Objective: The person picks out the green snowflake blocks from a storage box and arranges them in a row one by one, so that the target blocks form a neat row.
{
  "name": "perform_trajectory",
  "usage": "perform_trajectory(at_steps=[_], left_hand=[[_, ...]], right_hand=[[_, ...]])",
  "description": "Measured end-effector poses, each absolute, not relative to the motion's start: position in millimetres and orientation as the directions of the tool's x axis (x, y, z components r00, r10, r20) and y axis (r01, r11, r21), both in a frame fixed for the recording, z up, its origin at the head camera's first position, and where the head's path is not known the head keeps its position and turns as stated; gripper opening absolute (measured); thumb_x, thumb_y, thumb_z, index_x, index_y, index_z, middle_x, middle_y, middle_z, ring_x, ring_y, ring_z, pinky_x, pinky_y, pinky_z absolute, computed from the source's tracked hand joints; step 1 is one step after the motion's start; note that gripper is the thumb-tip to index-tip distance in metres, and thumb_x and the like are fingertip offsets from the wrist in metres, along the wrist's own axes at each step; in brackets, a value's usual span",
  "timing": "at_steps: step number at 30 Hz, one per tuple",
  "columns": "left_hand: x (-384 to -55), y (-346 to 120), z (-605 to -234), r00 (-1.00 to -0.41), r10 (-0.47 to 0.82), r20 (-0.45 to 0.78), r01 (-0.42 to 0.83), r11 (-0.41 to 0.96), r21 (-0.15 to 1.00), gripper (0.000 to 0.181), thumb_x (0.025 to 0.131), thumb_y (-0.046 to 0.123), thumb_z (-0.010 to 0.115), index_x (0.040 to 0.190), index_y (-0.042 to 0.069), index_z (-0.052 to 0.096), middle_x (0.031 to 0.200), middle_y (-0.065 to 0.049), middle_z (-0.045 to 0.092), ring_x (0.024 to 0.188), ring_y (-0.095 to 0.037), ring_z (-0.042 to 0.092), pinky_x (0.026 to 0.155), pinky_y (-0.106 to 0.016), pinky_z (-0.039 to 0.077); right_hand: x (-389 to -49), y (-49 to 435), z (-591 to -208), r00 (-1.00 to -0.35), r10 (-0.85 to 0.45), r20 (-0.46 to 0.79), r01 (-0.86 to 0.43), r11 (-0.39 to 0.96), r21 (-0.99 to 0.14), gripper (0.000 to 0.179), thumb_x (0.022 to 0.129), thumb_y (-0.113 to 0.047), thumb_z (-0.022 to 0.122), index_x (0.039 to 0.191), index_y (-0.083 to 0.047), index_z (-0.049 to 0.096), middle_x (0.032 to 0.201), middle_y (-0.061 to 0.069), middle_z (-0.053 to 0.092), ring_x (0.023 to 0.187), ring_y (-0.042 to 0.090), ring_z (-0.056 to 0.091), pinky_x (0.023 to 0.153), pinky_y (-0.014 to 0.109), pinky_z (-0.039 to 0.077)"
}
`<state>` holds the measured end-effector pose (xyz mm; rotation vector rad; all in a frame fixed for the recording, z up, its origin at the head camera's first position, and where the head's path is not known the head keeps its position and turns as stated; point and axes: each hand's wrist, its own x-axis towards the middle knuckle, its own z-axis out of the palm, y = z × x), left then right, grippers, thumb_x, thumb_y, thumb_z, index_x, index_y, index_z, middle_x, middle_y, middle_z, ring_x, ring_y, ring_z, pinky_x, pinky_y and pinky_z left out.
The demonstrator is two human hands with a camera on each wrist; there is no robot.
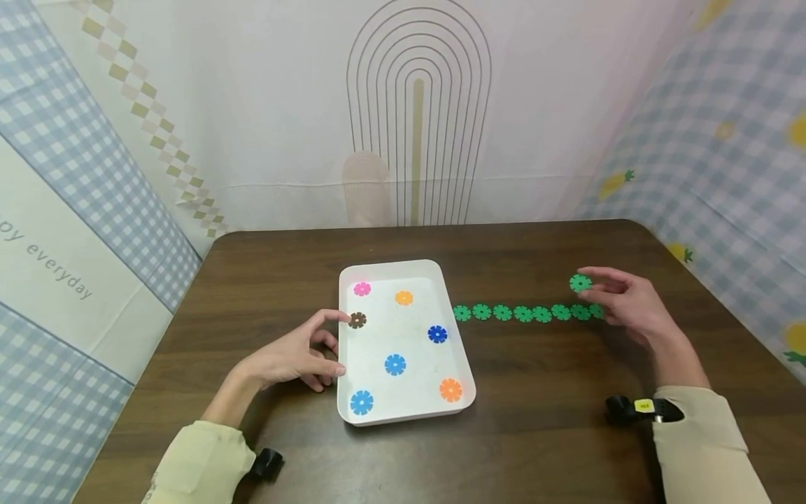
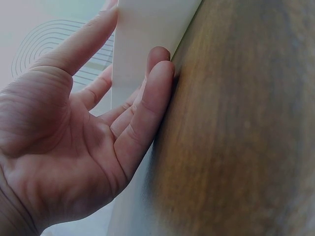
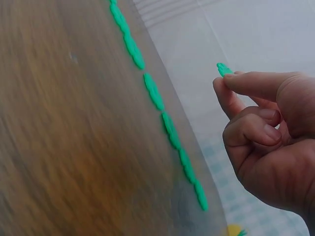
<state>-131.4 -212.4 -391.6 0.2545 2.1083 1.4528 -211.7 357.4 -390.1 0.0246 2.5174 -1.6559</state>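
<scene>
A white tray (image 1: 412, 395) lies on the table, holding several notched plastic discs, among them a brown disc (image 1: 357, 320) and a dark blue disc (image 1: 437, 334). At its left edge, my left hand (image 1: 296, 355) holds the rim with thumb and index finger, the other fingers bent against the outer side wall (image 2: 147, 29). My right hand (image 1: 630, 302) pinches a green notched disc (image 1: 580, 283) between thumb and index finger, raised above the right end of a row of green discs (image 1: 522, 314). Those discs also run along the table in the right wrist view.
The dark wooden table (image 1: 283, 448) carries everything. Behind it hangs a pale patterned cloth (image 1: 283, 126), with checked cloth (image 1: 724, 161) at the right side. Black cameras sit at both wrists, one being the right wrist camera (image 1: 630, 410).
</scene>
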Motion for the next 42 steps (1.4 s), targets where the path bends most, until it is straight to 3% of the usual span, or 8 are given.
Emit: perform_trajectory(at_steps=[8,16,20,26,32,39,42], left_hand=[[-131,-213,-390,-0.821,0.459,-0.341,-0.156,0.394,0.906,0.087,0.092,0.020,0.085,0.157,0.020,0.028,0.121,-0.021,0.054,0.079,-0.027,0.070,0.071,-0.043,0.065],[-132,-213,-391,-0.823,0.452,-0.344,-0.158,0.400,0.903,0.086,0.092,0.019,0.085,0.157,0.020,0.028,0.121,-0.020,0.053,0.079,-0.027,0.070,0.071,-0.042,0.065],[-133,-213,-392,-0.822,0.454,-0.345,-0.159,0.399,0.903,0.086,0.092,0.018,0.084,0.157,0.020,0.028,0.122,-0.021,0.053,0.079,-0.027,0.070,0.071,-0.042,0.065],[-133,-213,-392,-0.819,0.457,-0.347,-0.161,0.397,0.904,0.086,0.092,0.018,0.084,0.157,0.020,0.028,0.122,-0.021,0.053,0.080,-0.027,0.070,0.071,-0.042,0.065],[-132,-214,-393,-0.820,0.462,-0.340,-0.155,0.393,0.907,0.087,0.092,0.020,0.084,0.157,0.020,0.027,0.121,-0.021,0.052,0.077,-0.027,0.068,0.071,-0.042,0.064],[-131,-214,-392,-0.821,0.466,-0.328,-0.157,0.369,0.916,0.086,0.092,0.017,0.084,0.157,0.018,0.028,0.119,-0.021,0.051,0.075,-0.027,0.067,0.069,-0.043,0.064],[-131,-214,-392,-0.822,0.466,-0.328,-0.154,0.372,0.915,0.086,0.092,0.017,0.084,0.157,0.018,0.028,0.119,-0.021,0.051,0.075,-0.027,0.067,0.069,-0.042,0.064]], right_hand=[[-208,380,-396,-0.992,0.004,-0.126,0.115,0.446,-0.888,0.038,0.103,-0.029,0.071,0.140,-0.026,0.062,0.092,-0.024,0.069,0.057,0.007,0.042,0.051,0.033,0.040],[-204,401,-399,-0.988,0.081,-0.128,0.152,0.538,-0.829,0.045,0.103,-0.037,0.071,0.145,-0.026,0.061,0.093,-0.036,0.063,0.081,0.003,0.059,0.063,0.029,0.056],[-202,412,-402,-0.984,0.129,-0.122,0.173,0.555,-0.813,0.042,0.104,-0.037,0.069,0.144,-0.028,0.061,0.091,-0.036,0.060,0.077,0.005,0.055,0.065,0.029,0.056],[-199,423,-407,-0.972,0.200,-0.122,0.217,0.571,-0.792,0.034,0.105,-0.030,0.065,0.139,-0.028,0.063,0.088,-0.030,0.055,0.070,0.009,0.052,0.063,0.029,0.055],[-198,427,-411,-0.972,0.203,-0.121,0.222,0.609,-0.761,0.041,0.106,-0.025,0.062,0.145,-0.015,0.058,0.092,-0.019,0.054,0.068,0.009,0.051,0.062,0.030,0.054],[-199,429,-416,-0.957,0.249,-0.149,0.277,0.637,-0.719,0.050,0.104,-0.016,0.059,0.152,-0.002,0.051,0.113,0.011,0.059,0.055,0.011,0.049,0.053,0.032,0.048],[-199,429,-417,-0.953,0.255,-0.165,0.294,0.640,-0.710,0.052,0.104,-0.015,0.059,0.153,-0.001,0.050,0.114,0.015,0.060,0.054,0.012,0.048,0.053,0.033,0.047]])
